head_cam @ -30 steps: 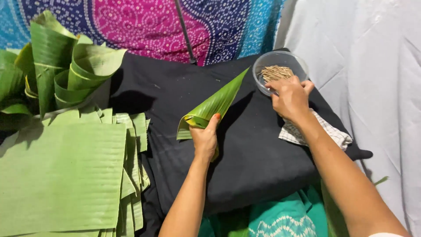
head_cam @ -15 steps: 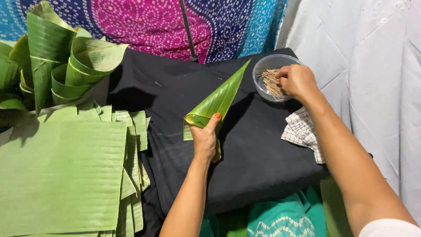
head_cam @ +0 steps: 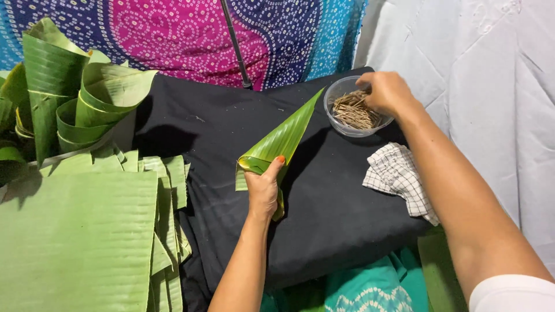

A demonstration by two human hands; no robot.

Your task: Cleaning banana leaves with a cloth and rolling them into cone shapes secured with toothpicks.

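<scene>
Nearest, at the left, lies one stack of flat banana-leaf sheets (head_cam: 75, 242), cut square; its staggered right edges show several layers, though an exact count cannot be made. It rests partly on the table (head_cam: 324, 225), which is covered with a black cloth.

Two hands are in view, both the person's own. The left hand (head_cam: 263, 188) is near the middle of the table, closed around the wide open mouth of one banana-leaf cone (head_cam: 280, 141), thumb on top of the rim and fingers curled underneath. The cone lies tilted, its pointed tip reaching far and right toward the bowl.

To the right of that hand, one checked white cloth (head_cam: 399, 179) lies crumpled on the table, just beside the right forearm.

Farther off, at the far right corner of the table, stands one clear round bowl (head_cam: 341, 92) holding a heap of thin wooden sticks (head_cam: 352, 112), too many to count. The right hand (head_cam: 388, 92) sits over the bowl's far right rim, fingers bent down into it; whether they pinch a stick cannot be told.

At the far left stands a cluster of rolled leaf cones (head_cam: 75, 98), about four visible, nested upright against each other. Behind everything hangs one patterned fabric (head_cam: 173, 34) in blue, pink and purple, and at the right one white sheet (head_cam: 480, 69).
</scene>
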